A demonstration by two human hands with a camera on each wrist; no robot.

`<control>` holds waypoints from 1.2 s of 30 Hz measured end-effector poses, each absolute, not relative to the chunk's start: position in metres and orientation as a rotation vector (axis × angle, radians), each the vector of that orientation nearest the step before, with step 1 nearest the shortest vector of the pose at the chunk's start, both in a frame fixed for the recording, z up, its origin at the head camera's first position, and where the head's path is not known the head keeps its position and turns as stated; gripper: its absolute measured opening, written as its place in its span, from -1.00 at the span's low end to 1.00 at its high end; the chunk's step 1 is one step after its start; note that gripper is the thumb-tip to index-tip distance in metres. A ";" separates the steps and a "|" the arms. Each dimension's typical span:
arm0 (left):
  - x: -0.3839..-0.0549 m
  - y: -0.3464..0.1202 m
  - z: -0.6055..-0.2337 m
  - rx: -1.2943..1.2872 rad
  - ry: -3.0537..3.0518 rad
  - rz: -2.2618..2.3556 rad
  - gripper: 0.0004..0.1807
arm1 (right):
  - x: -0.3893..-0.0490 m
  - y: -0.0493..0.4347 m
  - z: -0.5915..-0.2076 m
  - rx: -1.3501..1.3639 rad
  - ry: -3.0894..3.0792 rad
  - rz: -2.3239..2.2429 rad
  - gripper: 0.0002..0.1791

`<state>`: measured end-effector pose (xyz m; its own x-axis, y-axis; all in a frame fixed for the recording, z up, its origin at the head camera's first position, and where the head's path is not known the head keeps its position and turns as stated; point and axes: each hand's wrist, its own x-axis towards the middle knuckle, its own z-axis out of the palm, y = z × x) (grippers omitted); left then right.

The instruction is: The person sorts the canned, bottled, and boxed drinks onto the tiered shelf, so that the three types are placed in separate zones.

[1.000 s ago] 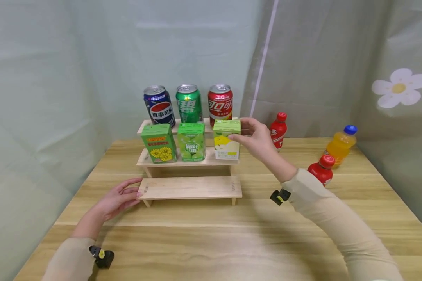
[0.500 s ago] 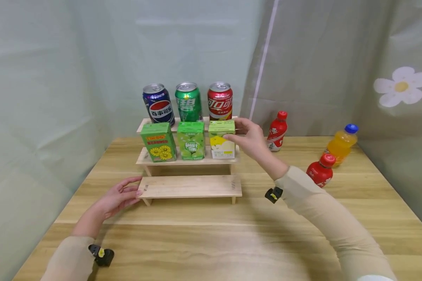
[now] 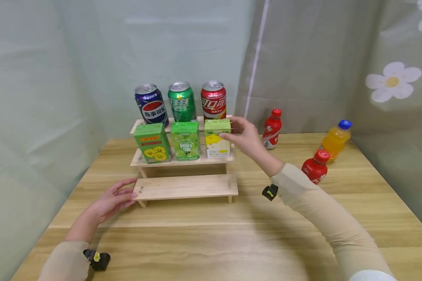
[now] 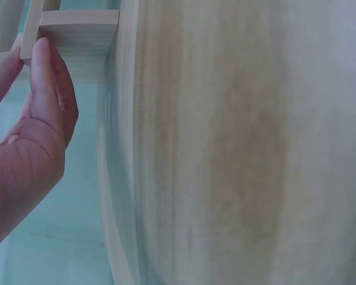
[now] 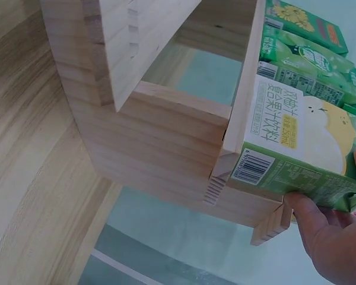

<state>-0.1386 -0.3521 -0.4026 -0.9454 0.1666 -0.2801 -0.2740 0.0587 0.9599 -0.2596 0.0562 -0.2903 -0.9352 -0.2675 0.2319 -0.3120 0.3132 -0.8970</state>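
Note:
A three-step wooden rack (image 3: 186,187) stands on the table. Its top step holds a blue can (image 3: 150,104), a green can (image 3: 181,101) and a red can (image 3: 213,100). On the middle step stand a chrysanthemum-tea carton (image 3: 152,143), a green-apple carton (image 3: 185,140) and a pear-juice carton (image 3: 217,137) (image 5: 302,151). My right hand (image 3: 240,137) pinches the pear carton's upper right side, thumb on its front. My left hand (image 3: 114,197) lies flat by the bottom step's left end, fingertips (image 4: 41,53) touching the wood. The bottom step is bare.
To the right of the rack stand two small red bottles (image 3: 271,128) (image 3: 315,166) and an orange-drink bottle (image 3: 336,140). A pale green curtain with a white flower (image 3: 392,81) closes off the back and sides. The wooden table (image 3: 214,242) extends toward me.
My right hand has slid the pear carton a little left along the middle step, closer to the green-apple carton. The left hand stays at the bottom step.

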 end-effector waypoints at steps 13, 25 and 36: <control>-0.135 -0.354 -0.405 -0.073 2.018 1.978 -0.48 | -0.257 0.058 -0.288 0.590 -2.531 1.679 -0.33; -0.138 -0.353 -0.404 -0.083 2.016 1.970 -0.48 | -0.246 0.083 -0.280 0.614 -2.468 1.653 -0.37; -0.137 -0.353 -0.405 -0.091 2.031 1.965 -0.43 | -0.228 0.116 -0.272 0.628 -2.415 1.556 -0.46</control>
<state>-0.1374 -0.3530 -0.4051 -0.9490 0.1698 -0.2658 -0.2601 0.0556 0.9640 -0.2278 0.1164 -0.2722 -0.8896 -0.2420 0.3873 -0.4527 0.3553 -0.8178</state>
